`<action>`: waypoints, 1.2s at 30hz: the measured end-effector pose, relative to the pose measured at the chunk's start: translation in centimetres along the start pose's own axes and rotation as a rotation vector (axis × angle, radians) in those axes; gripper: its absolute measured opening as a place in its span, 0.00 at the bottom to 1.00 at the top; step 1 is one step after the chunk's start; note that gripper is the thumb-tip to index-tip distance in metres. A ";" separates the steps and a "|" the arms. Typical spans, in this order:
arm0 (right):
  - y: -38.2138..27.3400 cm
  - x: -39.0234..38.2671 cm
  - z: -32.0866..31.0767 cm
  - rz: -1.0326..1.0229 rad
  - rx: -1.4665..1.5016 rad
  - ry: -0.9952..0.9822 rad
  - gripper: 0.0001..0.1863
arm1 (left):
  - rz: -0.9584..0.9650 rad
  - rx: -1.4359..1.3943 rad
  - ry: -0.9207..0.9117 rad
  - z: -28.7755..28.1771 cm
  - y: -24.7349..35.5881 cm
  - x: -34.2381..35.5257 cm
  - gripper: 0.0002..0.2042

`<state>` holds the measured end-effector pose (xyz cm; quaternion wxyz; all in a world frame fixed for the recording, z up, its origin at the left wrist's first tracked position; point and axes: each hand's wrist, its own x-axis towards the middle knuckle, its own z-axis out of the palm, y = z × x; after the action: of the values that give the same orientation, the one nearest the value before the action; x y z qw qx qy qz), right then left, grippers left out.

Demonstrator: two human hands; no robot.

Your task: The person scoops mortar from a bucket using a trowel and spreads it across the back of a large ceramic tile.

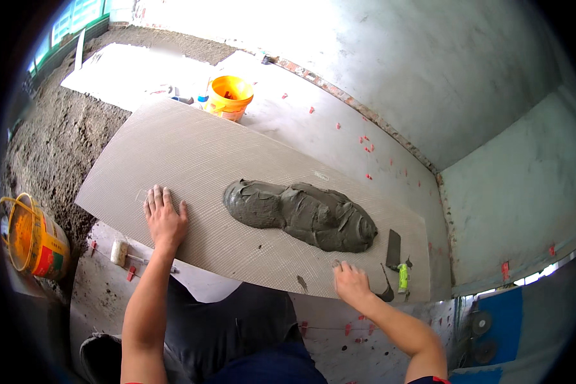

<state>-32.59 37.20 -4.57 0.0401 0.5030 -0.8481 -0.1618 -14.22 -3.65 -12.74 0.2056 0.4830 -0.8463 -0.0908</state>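
We press the left hand [164, 219] flat, fingers spread, steadying the large grey ribbed tile [192, 160] on the floor; the right hand [351, 281], loosely curled, holds nothing, braces its near edge beside the grey mortar mound [304, 214].

Dark grey mortar [304, 214], ribbed beige tile [192, 160]

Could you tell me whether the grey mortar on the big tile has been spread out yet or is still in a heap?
Still heaped: the mortar sits as one thick lump mid-tile, with bare ridged surface around it.
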 end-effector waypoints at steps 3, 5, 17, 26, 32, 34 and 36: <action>1.1 0.0 5.0 -0.065 -0.380 -0.268 0.06 | -0.025 -0.022 -0.034 0.7 -1.4 0.2 0.29; -1.1 1.1 4.5 -0.047 -0.486 -0.844 0.06 | -0.027 -0.037 -0.051 0.3 -2.1 0.0 0.29; -1.4 1.2 1.6 -0.379 -0.269 -0.683 0.06 | -0.004 -0.093 -0.015 0.9 -1.5 -0.8 0.32; 2.3 5.4 1.5 0.617 1.275 -1.295 0.11 | 0.013 -0.034 0.029 2.3 -1.4 -0.4 0.31; 5.9 0.2 -4.9 0.428 1.430 -0.944 0.12 | 0.008 -0.002 -0.007 1.4 -2.2 -1.3 0.32; 8.2 -1.2 -4.7 0.263 1.354 -0.506 0.11 | -0.007 0.053 -0.056 1.1 -3.0 -1.4 0.33; 18.5 -5.7 7.4 0.946 1.373 -0.305 0.06 | 0.014 0.077 -0.114 1.8 -2.8 -0.4 0.33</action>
<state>-47.09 52.05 -5.19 -0.3257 -0.0195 -0.8753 0.3568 -12.67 -4.83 -15.42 0.1390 0.4788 -0.8627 -0.0843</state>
